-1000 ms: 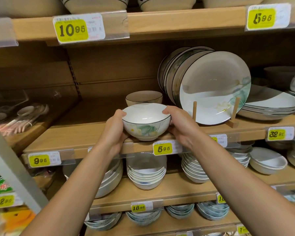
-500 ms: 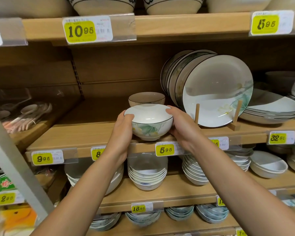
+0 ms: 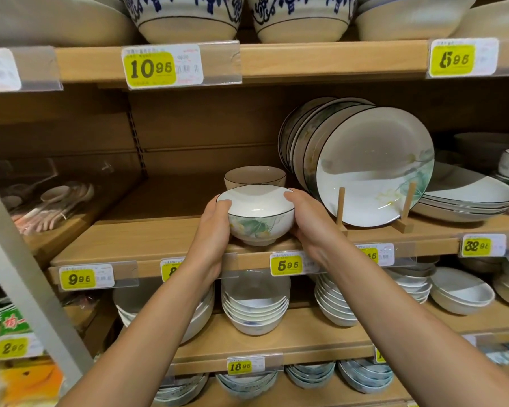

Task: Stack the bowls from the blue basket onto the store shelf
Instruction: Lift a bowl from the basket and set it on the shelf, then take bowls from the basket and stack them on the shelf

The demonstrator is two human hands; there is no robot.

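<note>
Both hands have carried the bowl (image 3: 259, 212) a little deeper over the shelf (image 3: 147, 239) than a second ago; its rim now overlaps the second bowl (image 3: 254, 176) behind it

Left to right:
- spoons (image 3: 50, 201), wrapped, on the neighbouring board at 9 o'clock of the bowl, well apart
- left hand (image 3: 215, 230) cups the bowl's left wall, thumb up at the rim, fingers curled round the side
- bowl is white with a dark rim line and a green leaf print, upright, at the front edge of the shelf above the 5.95 tag (image 3: 286, 264); the foot looks touching or just off the wood, cannot tell which
- second bowl stands at 12 o'clock, same type, further back on the same shelf
- right hand (image 3: 312, 224) clasps the right wall, thumb at the rim
- plates (image 3: 373, 171) lean upright on a wooden stand (image 3: 341, 207) at 2 o'clock, just beside the right hand
- bowl stack (image 3: 254, 306) is one shelf down, at 6 o'clock

Blue basket is out of view

Step in hand, as I read it: placing this bowl. If it is to nest into the one at 12 o'clock, lift it enough for the foot to clear that rim, keep it level, centre it, then lower it straight. Ease the fingers out sideways only once the weight is taken. Watch the right knuckles near the stand: a knock could tip the plates
</note>
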